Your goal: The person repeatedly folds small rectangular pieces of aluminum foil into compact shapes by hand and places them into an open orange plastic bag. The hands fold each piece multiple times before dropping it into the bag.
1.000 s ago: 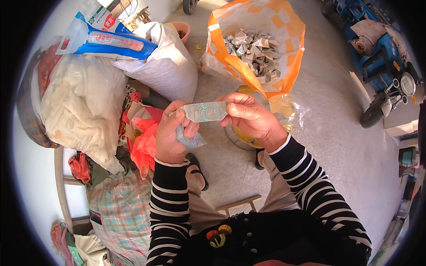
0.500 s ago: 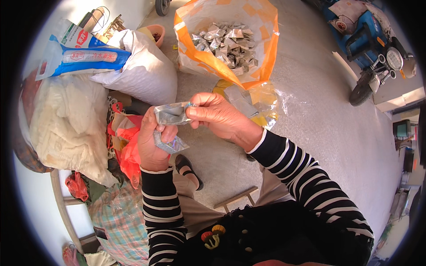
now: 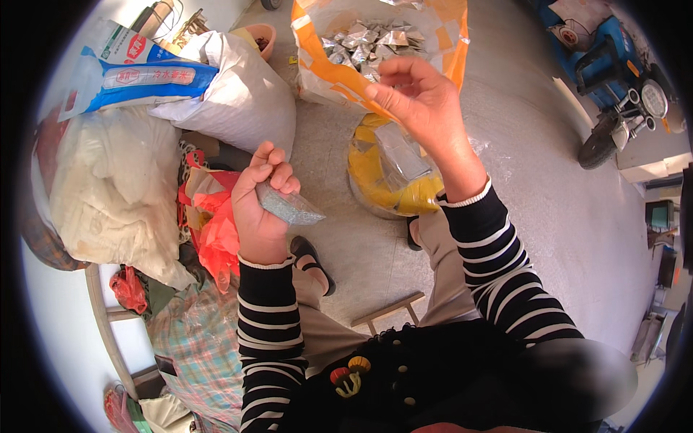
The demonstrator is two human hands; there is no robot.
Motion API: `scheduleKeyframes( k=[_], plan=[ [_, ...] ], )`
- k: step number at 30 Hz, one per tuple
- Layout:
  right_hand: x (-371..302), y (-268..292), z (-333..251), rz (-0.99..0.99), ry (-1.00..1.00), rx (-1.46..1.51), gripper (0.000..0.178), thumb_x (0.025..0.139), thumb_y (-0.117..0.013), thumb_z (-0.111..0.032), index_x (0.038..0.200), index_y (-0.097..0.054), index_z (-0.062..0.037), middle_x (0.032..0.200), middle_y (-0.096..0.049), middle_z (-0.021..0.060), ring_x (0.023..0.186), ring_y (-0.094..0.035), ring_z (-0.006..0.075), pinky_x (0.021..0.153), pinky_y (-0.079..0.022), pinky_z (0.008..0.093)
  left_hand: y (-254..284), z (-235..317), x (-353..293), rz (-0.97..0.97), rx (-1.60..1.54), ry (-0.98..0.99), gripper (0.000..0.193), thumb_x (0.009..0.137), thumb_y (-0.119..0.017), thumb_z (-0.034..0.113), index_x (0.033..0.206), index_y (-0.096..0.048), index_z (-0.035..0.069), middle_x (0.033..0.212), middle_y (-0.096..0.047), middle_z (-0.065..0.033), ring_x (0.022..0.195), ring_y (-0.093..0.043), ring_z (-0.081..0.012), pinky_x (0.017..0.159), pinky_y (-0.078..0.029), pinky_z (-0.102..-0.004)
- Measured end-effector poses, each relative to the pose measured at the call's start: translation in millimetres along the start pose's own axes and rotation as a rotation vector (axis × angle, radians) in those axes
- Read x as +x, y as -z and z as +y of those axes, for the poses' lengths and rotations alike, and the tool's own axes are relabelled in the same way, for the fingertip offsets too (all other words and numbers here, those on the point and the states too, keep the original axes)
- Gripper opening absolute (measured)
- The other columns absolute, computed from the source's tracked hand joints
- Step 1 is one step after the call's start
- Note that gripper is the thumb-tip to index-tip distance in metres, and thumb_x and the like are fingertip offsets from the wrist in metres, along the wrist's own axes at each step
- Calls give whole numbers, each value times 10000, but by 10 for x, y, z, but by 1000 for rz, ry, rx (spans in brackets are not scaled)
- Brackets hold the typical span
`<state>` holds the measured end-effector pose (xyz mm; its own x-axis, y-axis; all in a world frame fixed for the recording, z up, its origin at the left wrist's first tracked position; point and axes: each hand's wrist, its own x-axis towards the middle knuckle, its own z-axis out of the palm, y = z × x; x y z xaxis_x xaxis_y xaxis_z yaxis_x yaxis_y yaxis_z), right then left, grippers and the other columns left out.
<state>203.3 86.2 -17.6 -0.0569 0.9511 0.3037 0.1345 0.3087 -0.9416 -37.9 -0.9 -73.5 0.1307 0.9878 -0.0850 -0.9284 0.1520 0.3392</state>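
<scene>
My left hand [image 3: 254, 213] is closed around a small stack of silver foil paper [image 3: 292, 206], whose pointed end sticks out to the right below the curled fingers. Over the near rim of a large orange-and-white bag [image 3: 315, 59] is my right hand [image 3: 432, 108], its thumb and fingers apart and nothing visible between them. Many folded silver foil pieces [image 3: 369, 45] lie heaped inside the bag. Below my right hand stands a round, yellow-covered seat or tub [image 3: 367, 162], with a clear plastic packet of silver sheets [image 3: 404, 157] on top.
To the left are a white woven sack [image 3: 242, 94], a blue-and-white plastic bag [image 3: 148, 83], a bulging cream bag [image 3: 108, 191] and a red plastic bag [image 3: 219, 242]. A plaid cloth [image 3: 198, 325] lies nearer. A blue scooter [image 3: 606, 65] is parked at the far right.
My right hand has moved from my left hand up and right to the bag, and the folded foil piece has left my hands. The left hand still grips the foil stack.
</scene>
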Motion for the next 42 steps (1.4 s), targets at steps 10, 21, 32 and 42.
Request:
scheduleKeyframes(
  k=[10, 21, 32, 42],
  plan=[
    [-562, -665, 115, -768, -427, 495, 140, 794, -741, -29, 908, -661, -34, 865, -652, -14, 799, -591, 54, 733, -487, 218, -24, 21, -12, 96, -102, -53, 259, 807, -493, -28, 1053, -563, 10, 907, -568, -103, 724, -541, -191, 672, -510, -331],
    [-580, -702, 175, -524, -238, 441, 14, 876, -651, -33, 881, -654, -20, 815, -621, -37, 745, -528, 27, 650, -446, 204, 92, 108, -44, 181, -120, -132, 300, 805, -485, -13, 1100, -543, -11, 994, -609, -123, 869, -625, -247, 810, -544, -378],
    [-539, -570, 61, -220, 741, -297, 163, 742, -743, -27, 880, -658, -40, 915, -632, 79, 745, -616, 228, 688, -498, 269, -130, -75, -53, 224, 563, -90, 145, 856, -670, 146, 882, -612, 15, 756, -609, -61, 498, -500, -107, 444, -365, -209],
    [-432, -501, 248, -547, -628, 753, 203, 880, -685, -226, 960, -661, -41, 919, -670, 28, 826, -616, 119, 772, -476, 274, -214, -68, -91, 157, 687, -47, 143, 829, -675, 56, 936, -609, -12, 785, -625, -67, 527, -507, -101, 475, -386, -215]
  ],
)
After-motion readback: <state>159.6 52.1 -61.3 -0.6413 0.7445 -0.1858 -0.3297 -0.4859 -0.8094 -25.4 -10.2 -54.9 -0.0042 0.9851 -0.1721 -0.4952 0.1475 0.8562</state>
